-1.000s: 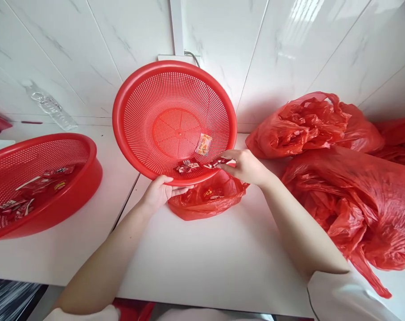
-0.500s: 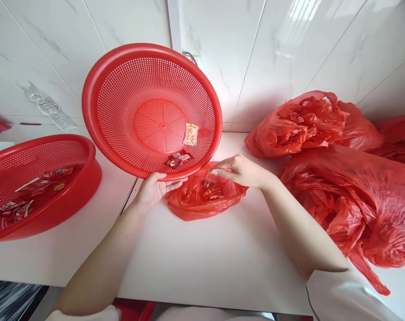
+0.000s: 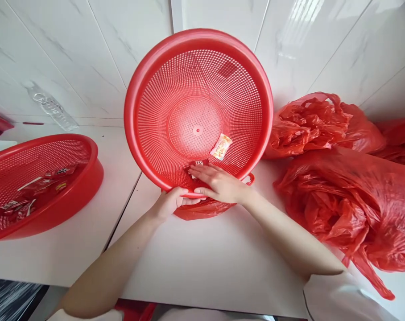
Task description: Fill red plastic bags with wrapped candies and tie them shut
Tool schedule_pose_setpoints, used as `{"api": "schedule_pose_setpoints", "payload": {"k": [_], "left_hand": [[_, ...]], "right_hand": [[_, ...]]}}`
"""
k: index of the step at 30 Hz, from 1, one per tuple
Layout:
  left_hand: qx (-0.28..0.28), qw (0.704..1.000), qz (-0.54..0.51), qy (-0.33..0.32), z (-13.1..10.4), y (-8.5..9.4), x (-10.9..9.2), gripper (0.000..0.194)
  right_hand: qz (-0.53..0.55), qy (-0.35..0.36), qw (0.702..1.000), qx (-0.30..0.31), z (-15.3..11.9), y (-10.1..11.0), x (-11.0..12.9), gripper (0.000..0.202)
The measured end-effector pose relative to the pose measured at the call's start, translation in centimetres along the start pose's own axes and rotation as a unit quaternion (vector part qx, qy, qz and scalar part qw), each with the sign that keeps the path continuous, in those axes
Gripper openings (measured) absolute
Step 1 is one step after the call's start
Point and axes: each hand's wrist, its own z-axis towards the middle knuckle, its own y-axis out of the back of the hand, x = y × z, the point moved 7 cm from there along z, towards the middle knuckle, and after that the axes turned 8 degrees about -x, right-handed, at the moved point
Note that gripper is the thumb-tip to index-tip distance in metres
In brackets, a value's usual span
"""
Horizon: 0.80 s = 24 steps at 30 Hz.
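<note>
A red plastic colander [image 3: 197, 89] is tilted with its mouth toward me. My left hand [image 3: 171, 203] is closed on its lower rim, thumb on top and fingers beneath. Inside the colander, my right hand [image 3: 219, 183] reaches over the near rim, fingers stretched out flat over small dark-red packets [image 3: 200, 163], partly hiding them. Its thumb lies at the rim. A pale orange-and-white packet [image 3: 221, 146] rests on the colander wall just above my right fingers. Below the colander sits a red plastic bag [image 3: 202, 211], mostly covered by it.
At the left stands a second red colander [image 3: 78, 187] holding several red packets [image 3: 38, 187]. Bulky red plastic bags [image 3: 366, 191] fill the right side. A clear plastic bottle [image 3: 53, 107] lies near the tiled wall [image 3: 98, 67]. The white table [image 3: 209, 263] has a seam left of centre.
The colander has moved right with my left hand, now over the red bag. My right hand has left the bag and come into the colander, onto the dark-red packets.
</note>
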Motion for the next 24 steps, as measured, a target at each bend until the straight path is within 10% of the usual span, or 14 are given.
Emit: {"api": "schedule_pose_setpoints", "payload": {"k": [9,15,24], "left_hand": [[-0.008,1.000,-0.010,-0.015,1.2,1.8,-0.6,0.039],[-0.045,0.997,-0.005,-0.063,1.7,3.5,-2.3,0.035],[-0.094,0.990,0.012,-0.101,1.6,4.2,-3.7,0.027]], "right_hand": [[0.104,-0.044,0.993,-0.045,0.2,2.4,-0.4,0.022],[0.198,-0.208,0.950,-0.119,-0.5,3.7,-2.9,0.031],[0.317,-0.257,0.893,-0.191,-0.6,3.8,-4.4,0.047]]}}
